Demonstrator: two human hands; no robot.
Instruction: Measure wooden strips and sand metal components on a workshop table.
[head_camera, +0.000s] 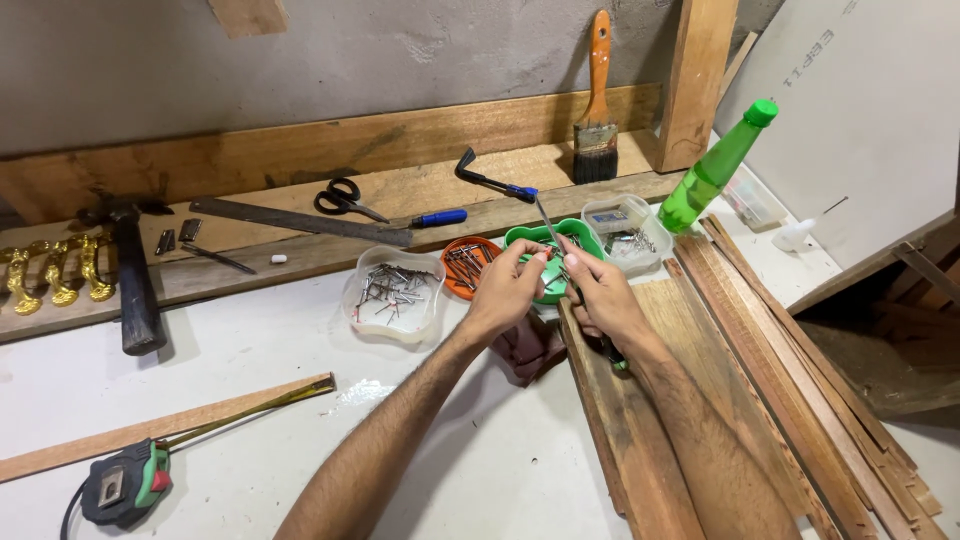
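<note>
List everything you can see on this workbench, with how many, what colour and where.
Hammer: one, black, far left.
Scissors: one, black, on back plank.
Paintbrush: one, orange handle, leaning on wall.
Bottle: one, green, right of trays.
Nail trays: four; clear, orange, green, clear; centre row.
Tape measure: one, black-green, lower left.
Wood strips: several, brown, right.
Left hand: at green tray.
Right hand: holds something thin; cannot tell what.
</note>
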